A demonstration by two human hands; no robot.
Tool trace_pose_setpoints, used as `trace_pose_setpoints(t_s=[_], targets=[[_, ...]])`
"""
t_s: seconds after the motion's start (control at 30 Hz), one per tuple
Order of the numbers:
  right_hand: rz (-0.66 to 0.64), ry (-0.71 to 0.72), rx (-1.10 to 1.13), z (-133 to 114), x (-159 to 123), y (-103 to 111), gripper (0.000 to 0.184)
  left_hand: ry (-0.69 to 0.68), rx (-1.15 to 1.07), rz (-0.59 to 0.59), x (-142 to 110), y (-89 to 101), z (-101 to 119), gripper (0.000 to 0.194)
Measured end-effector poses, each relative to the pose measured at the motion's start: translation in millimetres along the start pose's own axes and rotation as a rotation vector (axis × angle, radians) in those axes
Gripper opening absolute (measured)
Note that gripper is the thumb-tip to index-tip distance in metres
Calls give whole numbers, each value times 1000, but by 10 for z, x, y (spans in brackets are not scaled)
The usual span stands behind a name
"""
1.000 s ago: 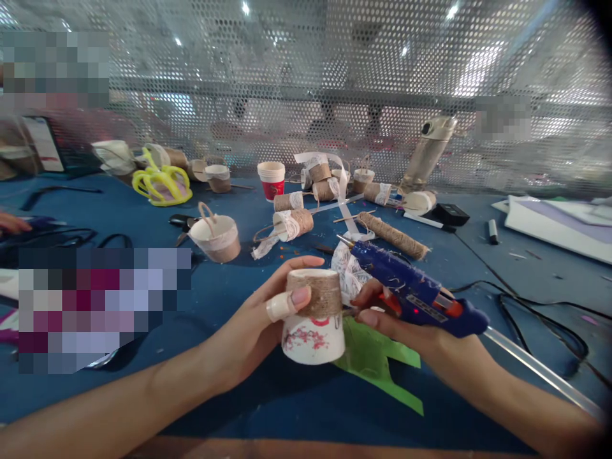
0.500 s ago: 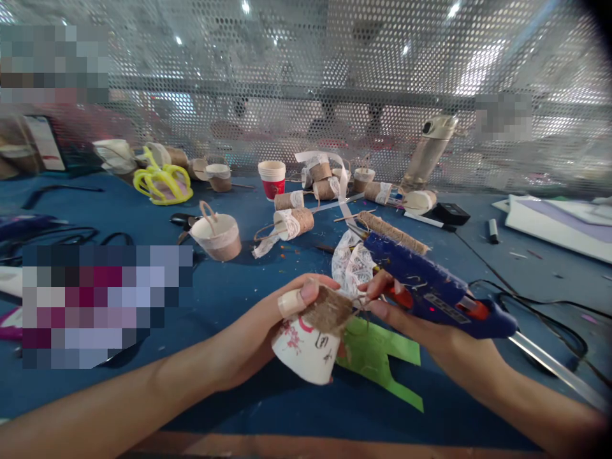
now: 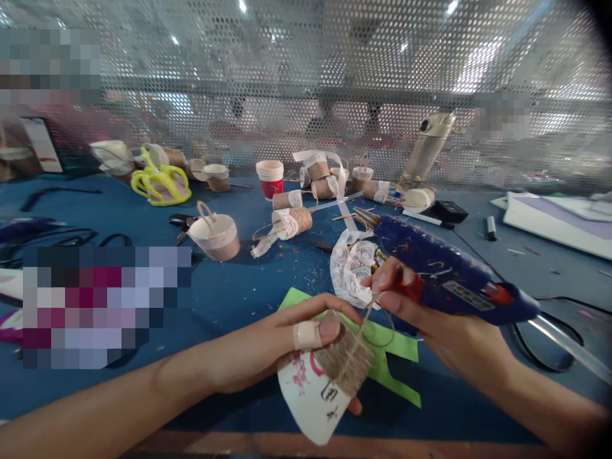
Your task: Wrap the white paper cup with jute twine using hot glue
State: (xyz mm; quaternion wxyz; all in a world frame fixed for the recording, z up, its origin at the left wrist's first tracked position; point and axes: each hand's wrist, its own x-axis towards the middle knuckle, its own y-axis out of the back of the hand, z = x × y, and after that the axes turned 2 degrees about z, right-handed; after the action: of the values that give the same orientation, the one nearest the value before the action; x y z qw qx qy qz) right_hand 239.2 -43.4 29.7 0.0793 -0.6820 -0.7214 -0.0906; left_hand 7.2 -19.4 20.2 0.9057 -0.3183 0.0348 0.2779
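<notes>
Blue surface [image 3: 229,293], cluttered. Green paper sheet [image 3: 387,347] lies flat at 6 o'clock, white lace bundle [image 3: 351,268] just beyond it. Twine-wrapped bucket cup with handle [image 3: 215,236] at 10 o'clock, black scissors [image 3: 179,222] beside it. Yellow plastic piece [image 3: 160,182] far at 10. Red-and-white paper cup [image 3: 270,178] upright at 12, several twine-wrapped cups [image 3: 291,222] on their sides near it. Black box [image 3: 447,210] and marker [image 3: 491,227] at 2, white boards [image 3: 559,223] at 3, black cable [image 3: 545,344] at 4.

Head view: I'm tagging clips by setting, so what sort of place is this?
Probably a shared craft workbench: a blue glue gun in hand, a twine-wrapped paper cup, and finished cup baskets on the blue table.
</notes>
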Motion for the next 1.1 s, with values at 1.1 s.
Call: trace_pose_setpoints(t_s=[1.1], targets=[[254,-151,-292,83,6,93,29,-335,-98,209,-64,64,108,71]])
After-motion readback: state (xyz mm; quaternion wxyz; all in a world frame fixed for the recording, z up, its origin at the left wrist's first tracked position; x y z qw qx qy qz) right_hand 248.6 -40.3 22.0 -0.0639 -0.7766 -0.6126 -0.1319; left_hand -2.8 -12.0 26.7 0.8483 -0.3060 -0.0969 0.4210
